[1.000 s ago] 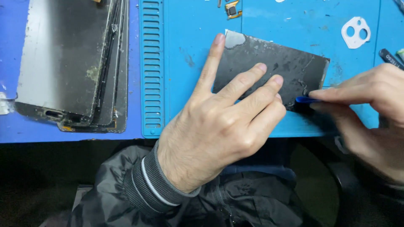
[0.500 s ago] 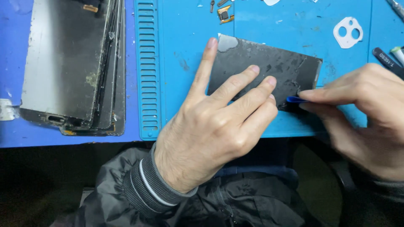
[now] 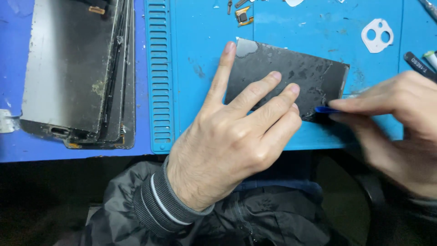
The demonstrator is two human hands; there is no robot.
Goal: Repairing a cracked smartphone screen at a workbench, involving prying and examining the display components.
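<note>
Your left hand [image 3: 232,146] lies flat on the dark panel [image 3: 300,77]. Your right hand [image 3: 400,127] pinches a blue pick [image 3: 325,109] at its edge. Push hard and it may slip or crack the panel.

Your hands are finding open blue mat [image 3: 200,91] between the ribbed strip [image 3: 159,77] and the dark panel [image 3: 296,75]. On the far left, stacked screens [image 3: 73,68] are blocking the way; small parts [image 3: 243,13], a white camera frame [image 3: 377,35] and tools [image 3: 421,64] are crowding the far edge.
</note>
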